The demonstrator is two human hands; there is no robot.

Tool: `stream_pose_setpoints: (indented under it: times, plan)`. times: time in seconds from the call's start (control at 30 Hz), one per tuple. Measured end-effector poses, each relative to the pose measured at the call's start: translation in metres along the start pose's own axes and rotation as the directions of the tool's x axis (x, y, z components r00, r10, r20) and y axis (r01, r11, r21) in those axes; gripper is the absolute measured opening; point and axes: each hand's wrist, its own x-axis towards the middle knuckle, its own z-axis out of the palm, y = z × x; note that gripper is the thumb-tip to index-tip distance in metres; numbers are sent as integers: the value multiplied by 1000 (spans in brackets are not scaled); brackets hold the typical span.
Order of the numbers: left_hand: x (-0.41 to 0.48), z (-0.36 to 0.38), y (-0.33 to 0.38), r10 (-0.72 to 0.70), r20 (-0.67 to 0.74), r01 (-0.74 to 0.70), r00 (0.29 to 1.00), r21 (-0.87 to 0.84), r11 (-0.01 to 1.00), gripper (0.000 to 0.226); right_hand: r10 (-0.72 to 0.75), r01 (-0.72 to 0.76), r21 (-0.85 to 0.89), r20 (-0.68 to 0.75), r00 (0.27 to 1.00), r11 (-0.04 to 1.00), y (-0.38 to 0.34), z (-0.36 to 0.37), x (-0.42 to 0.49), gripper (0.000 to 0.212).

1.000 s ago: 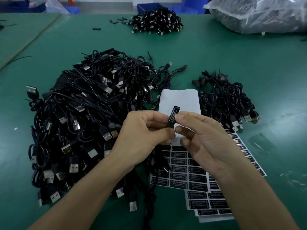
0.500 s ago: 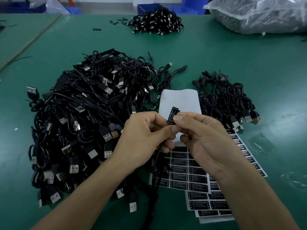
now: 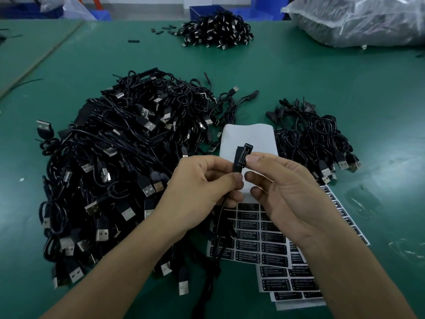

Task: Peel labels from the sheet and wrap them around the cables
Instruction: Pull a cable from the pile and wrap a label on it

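Over a green table [image 3: 299,77], the left hand [image 3: 202,183] gripped a limp-looking cable [image 3: 219,226]; just above, the right hand [image 3: 285,189] pinched the flimsy label [image 3: 240,158].

Black cables [image 3: 119,171], silver plugs; black labels [image 3: 274,249] (white print), white sheet [image 3: 250,137]; green table [image 3: 322,84].

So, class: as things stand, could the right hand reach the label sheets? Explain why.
Probably yes: the label sheets lie mostly uncovered just beneath the right hand, though it is busy pinching a label on the cable.
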Motion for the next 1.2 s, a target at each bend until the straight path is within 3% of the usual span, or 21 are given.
stream_pose_setpoints:
  times: [0.47, 0.97, 1.1, 1.2]
  plan:
    - [1, -1, -1, -4, -13, 3, 1000, -48, 999, 11, -1, -2, -77, -39, 999, 997, 2, 0, 0, 24]
    - [0, -1, -2, -6, 1, 6, 1000, -41, 999, 8, -86, 76, -153, -56, 995, 985, 6, -2, 1, 14]
    - [0, 0, -1, -5, 1, 5, 1000, -41, 999, 9, -107, 96, -178, -52, 993, 979, 6, -3, 0, 0]
    - [-1, 0, -1, -4, 1, 4, 1000, -43, 999, 10, -130, 116, -208, -59, 990, 971, 7, -3, 2, 9]
